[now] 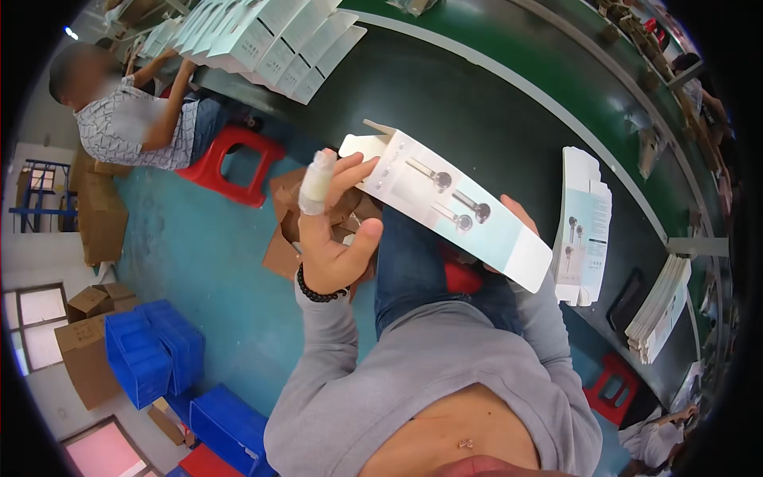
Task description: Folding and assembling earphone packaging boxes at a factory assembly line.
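Observation:
A long white and pale-blue carton, printed with pictures of round-headed devices, is held slantwise above my lap. Its left end has flaps standing open; a white flap sticks out at the right end. My right hand grips the carton near its right end, mostly hidden behind it, with fingers showing past the far edge. At the left end is my left hand, fingers stretched and thumb apart, the fingertips by the open flaps. A whitish wrap covers one of its fingers, and a dark bead bracelet circles the wrist.
Flattened cartons lie on the dark table to the right, near a black phone-like object and another stack. Many cartons stand far left, beside a seated co-worker. An open cardboard box sits below my left hand.

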Tool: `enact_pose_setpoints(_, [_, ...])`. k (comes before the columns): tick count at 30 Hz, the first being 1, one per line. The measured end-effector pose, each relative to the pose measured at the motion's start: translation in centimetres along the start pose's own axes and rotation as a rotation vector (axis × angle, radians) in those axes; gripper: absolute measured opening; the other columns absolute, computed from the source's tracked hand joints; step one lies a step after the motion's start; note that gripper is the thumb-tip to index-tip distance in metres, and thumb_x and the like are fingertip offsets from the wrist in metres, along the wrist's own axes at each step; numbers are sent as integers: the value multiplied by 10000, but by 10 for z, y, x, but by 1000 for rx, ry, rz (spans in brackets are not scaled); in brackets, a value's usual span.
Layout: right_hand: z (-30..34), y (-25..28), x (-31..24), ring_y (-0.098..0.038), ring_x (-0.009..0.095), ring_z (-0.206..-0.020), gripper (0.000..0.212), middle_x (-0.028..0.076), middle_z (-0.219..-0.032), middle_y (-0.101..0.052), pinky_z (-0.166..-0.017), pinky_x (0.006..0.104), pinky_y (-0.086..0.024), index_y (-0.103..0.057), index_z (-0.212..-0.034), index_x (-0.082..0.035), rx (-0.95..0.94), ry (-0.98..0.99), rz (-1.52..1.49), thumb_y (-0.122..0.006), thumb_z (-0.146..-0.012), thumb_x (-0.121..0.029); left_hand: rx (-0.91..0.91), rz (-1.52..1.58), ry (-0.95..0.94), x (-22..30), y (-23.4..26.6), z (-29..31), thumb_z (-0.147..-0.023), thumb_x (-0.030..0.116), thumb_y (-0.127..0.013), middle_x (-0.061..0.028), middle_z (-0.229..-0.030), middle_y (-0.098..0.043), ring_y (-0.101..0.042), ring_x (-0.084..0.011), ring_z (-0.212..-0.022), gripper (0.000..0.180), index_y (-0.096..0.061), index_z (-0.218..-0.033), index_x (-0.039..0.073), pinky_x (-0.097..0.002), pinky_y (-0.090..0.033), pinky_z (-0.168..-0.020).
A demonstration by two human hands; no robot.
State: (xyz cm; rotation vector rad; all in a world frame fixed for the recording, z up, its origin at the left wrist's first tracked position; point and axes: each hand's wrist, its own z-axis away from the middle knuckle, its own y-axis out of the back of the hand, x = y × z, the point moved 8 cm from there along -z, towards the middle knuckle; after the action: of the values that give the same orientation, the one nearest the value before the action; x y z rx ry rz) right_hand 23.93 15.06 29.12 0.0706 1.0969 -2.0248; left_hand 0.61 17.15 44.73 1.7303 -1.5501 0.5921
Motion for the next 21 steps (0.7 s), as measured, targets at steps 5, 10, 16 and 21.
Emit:
enact_pose_setpoints(5, [2,-6,-1,-621,182,-922,511,155,-1030,-613,-789,281,-513,-486,-1217,11,-147,-19,-168,-584,-847,-327,-6,-131,-155,13,-6,-4,-780,114,-657,-189,-1068,-607,-542,-302,-1052,677,-274,-1323,-17,-391,-370,-927])
enact_pose_setpoints(10, [32,-21,-35,-651,195,-783,432,134,-928,-655,-676,281,-538,-587,-1083,-6,216,300,251,-558,-849,-369,47,-157,-229,15,-7,-2,-767,97,-674,-175,-987,-640,-579,-295,-955,682,-283,-1319,11,-429,-371,-877])
enact_pose_setpoints(16, [21,-11,-27,-648,164,-756,430,141,-950,-647,-656,248,-528,-566,-1104,-2,-22,52,-99,-569,-848,-348,51,-130,-230,19,-12,-4,-767,80,-674,-171,-993,-641,-583,-288,-909,687,-276,-1325,24,-448,-337,-892])
enact_pose_setpoints(21, [21,-5,-31,-649,164,-764,437,143,-951,-648,-660,247,-529,-565,-1106,1,79,121,-23,-572,-846,-350,44,-125,-222,17,-14,-6,-762,72,-679,-176,-995,-640,-580,-282,-895,690,-279,-1323,28,-444,-330,-891])
